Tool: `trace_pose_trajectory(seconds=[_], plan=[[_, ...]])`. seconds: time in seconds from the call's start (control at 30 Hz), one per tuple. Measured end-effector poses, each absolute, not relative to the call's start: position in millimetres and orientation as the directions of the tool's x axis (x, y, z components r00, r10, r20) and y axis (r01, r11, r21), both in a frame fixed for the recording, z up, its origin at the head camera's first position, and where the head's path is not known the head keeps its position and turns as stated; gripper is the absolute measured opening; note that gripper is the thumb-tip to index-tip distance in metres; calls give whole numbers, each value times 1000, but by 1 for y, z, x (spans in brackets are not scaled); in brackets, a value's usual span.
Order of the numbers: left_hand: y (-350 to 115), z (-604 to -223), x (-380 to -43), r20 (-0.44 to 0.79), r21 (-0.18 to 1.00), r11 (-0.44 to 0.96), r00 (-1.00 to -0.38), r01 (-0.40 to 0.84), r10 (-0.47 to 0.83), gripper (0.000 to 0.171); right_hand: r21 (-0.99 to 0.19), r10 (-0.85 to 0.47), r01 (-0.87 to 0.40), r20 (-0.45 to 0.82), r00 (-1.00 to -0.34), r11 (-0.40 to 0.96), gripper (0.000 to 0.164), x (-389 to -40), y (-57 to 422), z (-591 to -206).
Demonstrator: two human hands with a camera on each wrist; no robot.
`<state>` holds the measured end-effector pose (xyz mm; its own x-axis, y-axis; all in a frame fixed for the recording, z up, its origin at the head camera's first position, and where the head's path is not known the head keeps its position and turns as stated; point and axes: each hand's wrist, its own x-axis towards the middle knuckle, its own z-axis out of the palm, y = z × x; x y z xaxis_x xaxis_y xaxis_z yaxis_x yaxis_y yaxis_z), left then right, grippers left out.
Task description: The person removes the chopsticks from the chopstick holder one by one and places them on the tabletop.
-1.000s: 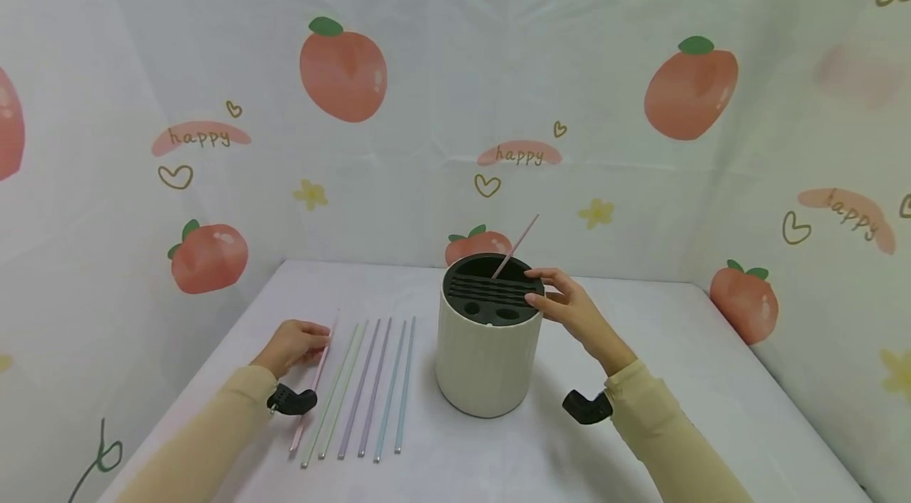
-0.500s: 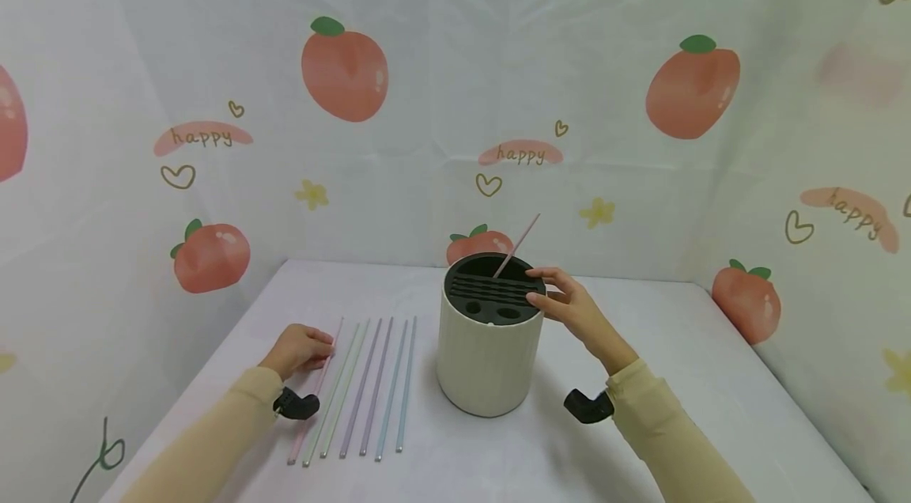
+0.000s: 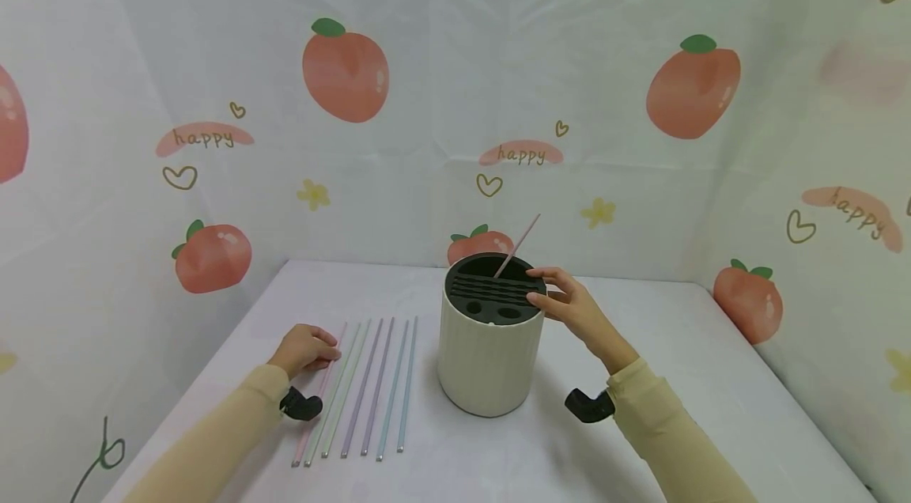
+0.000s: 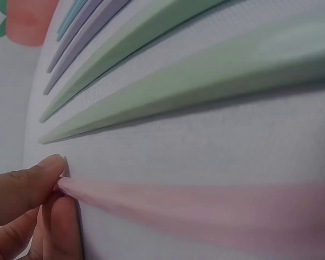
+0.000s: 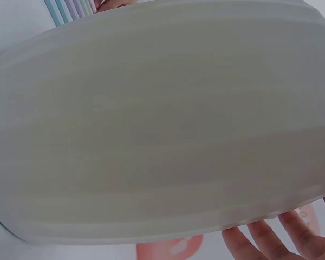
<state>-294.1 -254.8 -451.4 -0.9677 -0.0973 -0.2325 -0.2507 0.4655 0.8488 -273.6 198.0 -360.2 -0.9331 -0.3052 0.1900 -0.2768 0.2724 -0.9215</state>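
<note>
My left hand (image 3: 306, 349) pinches a pink chopstick (image 3: 302, 444) near its thin far end, at the left of the row on the table. In the left wrist view, thumb (image 4: 49, 165) and fingers meet on that tip. Beside it lie green chopsticks (image 3: 330, 424), purple chopsticks (image 3: 356, 408) and blue chopsticks (image 3: 391, 416). A cream utensil holder (image 3: 487, 368) with a black slotted top stands upright to their right. My right hand (image 3: 572, 309) holds its rim from the right, thumb and fingers over the edge. Another pink chopstick (image 3: 518, 246) leans in the holder's large rear opening.
A white cloth covers the table (image 3: 640, 424). Behind it hangs a white backdrop (image 3: 427, 92) printed with peaches, hearts and flowers. A black wrist camera (image 3: 302, 406) on the left sleeve sits close above the pink chopstick.
My left hand has shifted slightly right and nearer with the pink chopstick, bringing it closer to the green ones and lying alongside them. My right hand and the holder have stayed put.
</note>
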Motion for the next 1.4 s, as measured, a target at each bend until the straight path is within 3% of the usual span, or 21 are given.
trace_pose_trajectory(seconds=[0.93,1.1,1.4], plan=[[-256,-439,-292,-241,863,444,-969,-242,-59,35,-924,-312,-278,191,-931,262,47,-271,195,-357],[-239,-407,-302,-201,915,358,-980,-183,12,45,-925,-304,-277,194,-933,259,46,-271,197,-357],[-162,-302,-326,34,990,124,-975,62,219,45,-931,-304,-271,192,-933,243,46,-273,196,-358]])
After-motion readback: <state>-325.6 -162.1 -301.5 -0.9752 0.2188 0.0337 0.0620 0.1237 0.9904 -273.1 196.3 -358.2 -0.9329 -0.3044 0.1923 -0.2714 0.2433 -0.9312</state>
